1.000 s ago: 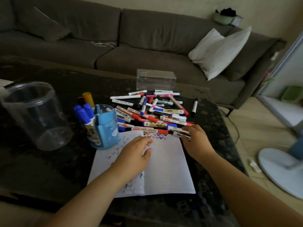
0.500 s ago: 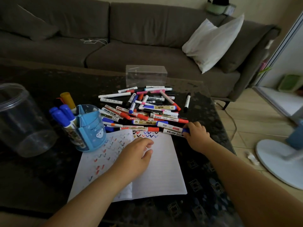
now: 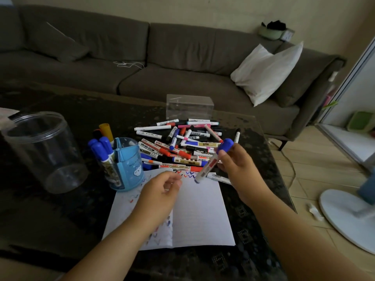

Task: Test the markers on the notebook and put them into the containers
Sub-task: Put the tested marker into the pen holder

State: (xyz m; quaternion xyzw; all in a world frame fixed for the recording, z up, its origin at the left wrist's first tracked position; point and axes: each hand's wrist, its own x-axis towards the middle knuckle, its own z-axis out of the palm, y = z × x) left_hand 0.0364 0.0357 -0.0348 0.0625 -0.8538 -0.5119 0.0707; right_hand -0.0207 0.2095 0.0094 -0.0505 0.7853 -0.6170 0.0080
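Gripping a blue-capped marker (image 3: 211,163) in my right hand (image 3: 237,165), tilted above the notebook (image 3: 200,211) top edge; my left hand (image 3: 160,193) hovers over the notebook, fingers loosely curled, holding nothing.

Little can be read. One marker (image 3: 151,152) in the pile just right of the blue holder (image 3: 129,165) carries large black letters that look like "WHITEBOARD", partly cut off. The holder's small line of print above its cloud picture is too faint to make out, as are the other marker labels.
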